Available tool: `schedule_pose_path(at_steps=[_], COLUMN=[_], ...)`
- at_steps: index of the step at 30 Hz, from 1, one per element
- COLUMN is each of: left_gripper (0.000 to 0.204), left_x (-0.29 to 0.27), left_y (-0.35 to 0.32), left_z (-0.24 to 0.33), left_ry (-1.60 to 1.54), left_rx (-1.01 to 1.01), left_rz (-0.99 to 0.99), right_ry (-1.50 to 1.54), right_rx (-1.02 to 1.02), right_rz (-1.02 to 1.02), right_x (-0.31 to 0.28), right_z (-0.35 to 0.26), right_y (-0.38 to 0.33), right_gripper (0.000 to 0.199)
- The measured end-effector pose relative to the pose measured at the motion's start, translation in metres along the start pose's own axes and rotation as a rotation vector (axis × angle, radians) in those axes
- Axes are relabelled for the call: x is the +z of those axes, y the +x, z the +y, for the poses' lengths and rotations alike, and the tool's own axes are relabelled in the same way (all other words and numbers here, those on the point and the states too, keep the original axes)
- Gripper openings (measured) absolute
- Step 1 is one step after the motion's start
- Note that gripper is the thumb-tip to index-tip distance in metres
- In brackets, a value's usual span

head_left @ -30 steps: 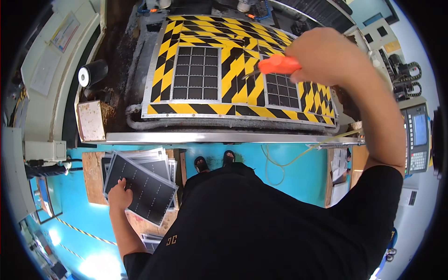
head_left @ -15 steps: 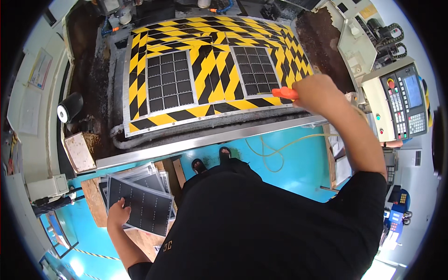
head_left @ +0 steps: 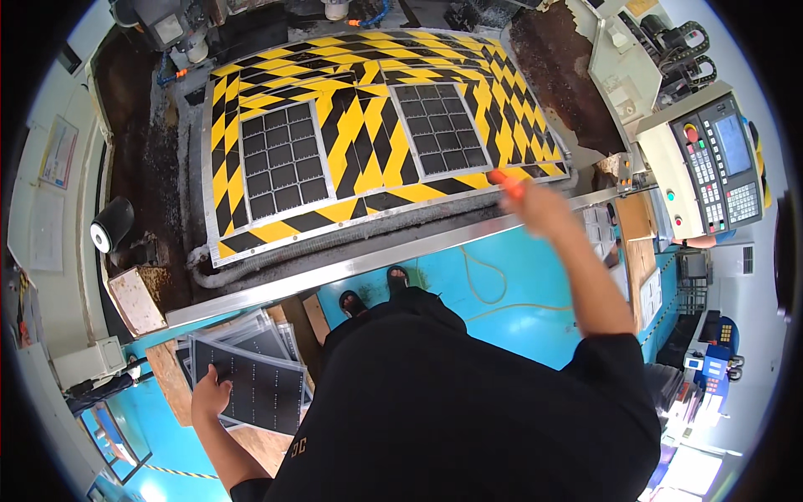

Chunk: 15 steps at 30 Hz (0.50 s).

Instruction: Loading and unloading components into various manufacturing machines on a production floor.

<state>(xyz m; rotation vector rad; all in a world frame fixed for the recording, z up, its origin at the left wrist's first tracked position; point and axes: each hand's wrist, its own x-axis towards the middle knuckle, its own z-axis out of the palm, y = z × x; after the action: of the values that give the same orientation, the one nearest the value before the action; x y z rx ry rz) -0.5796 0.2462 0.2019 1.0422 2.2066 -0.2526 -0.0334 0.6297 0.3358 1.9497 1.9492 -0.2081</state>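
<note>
1. The striped surface [head_left: 368, 171], black and yellow, is the landmark; two dark gridded panels [head_left: 280, 159] [head_left: 441, 130] lie flat in its recesses, one toward each side.
2. Your right hand [head_left: 544, 209] is closed on an orange-handled tool [head_left: 507, 184] at the near right corner of the striped surface. Keep the tip clear of the right panel's edge; motion blur hides the tip itself.
3. Your left hand [head_left: 211, 393] grips the edge of a dark dotted sheet [head_left: 251, 389], well below the striped surface, atop a stack of sheets [head_left: 238, 339] on a wooden pallet [head_left: 171, 381]. Lift it level, so that it does not drag its neighbours.
4. A metal rail [head_left: 335, 272] runs along the near edge; reach over it.
5. The control panel [head_left: 711, 163] stands right of the striped surface; a looped cable [head_left: 481, 284] lies on the blue floor [head_left: 519, 293].
</note>
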Motion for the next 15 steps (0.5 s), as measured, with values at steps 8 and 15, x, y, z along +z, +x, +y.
schedule_pose_path(at_steps=[8,15], left_gripper=[0.068,0.07], left_x=[-0.001,0.009], left_y=[0.001,-0.005], left_z=[0.002,-0.005], left_ry=[-0.025,-0.056], left_rx=[-0.056,-0.077], left_rz=[-0.027,0.015], right_ry=[0.147,0.335], right_rx=[-0.163,-0.131], right_rz=[-0.017,0.134], right_x=[0.027,0.056], right_z=[-0.045,-0.044], right_y=[0.017,0.091], right_gripper=[0.058,0.057])
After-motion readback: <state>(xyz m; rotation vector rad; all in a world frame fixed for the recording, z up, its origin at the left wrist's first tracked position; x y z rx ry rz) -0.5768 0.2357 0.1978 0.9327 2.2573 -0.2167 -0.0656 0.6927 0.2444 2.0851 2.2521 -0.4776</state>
